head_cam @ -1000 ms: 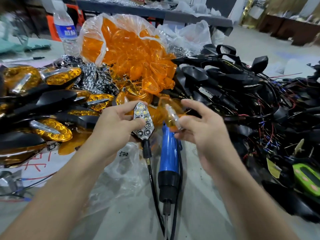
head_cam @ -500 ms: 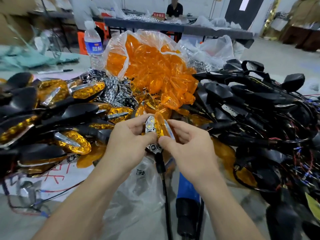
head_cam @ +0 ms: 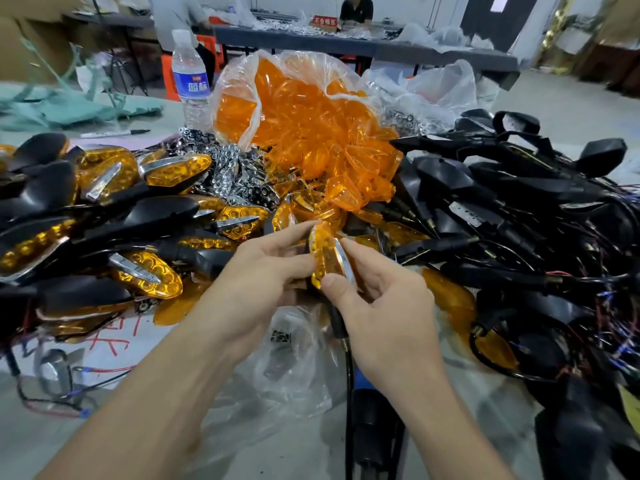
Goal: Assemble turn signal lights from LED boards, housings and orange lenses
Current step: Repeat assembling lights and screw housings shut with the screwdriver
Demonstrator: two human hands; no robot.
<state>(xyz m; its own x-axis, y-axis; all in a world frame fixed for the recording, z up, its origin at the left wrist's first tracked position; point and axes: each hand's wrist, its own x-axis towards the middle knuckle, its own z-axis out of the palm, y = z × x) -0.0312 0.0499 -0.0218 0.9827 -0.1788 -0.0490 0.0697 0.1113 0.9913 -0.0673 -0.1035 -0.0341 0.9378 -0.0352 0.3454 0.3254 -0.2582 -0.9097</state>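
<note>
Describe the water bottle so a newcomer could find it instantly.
Find the big clear bag of orange lenses. Just left of it stands a clear plastic bottle. It alone is upright, with a white cap and blue label.

A small assembly workshop: the table (head_cam: 242, 452) is heaped with black housings (head_cam: 519, 209), a bag of orange lenses (head_cam: 304, 109) and finished lights (head_cam: 145, 275).

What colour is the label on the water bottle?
The label on the water bottle is blue with white characters; the head view shows it.

Orange lens (head_cam: 326, 258) now seemingly covers the board.
</note>
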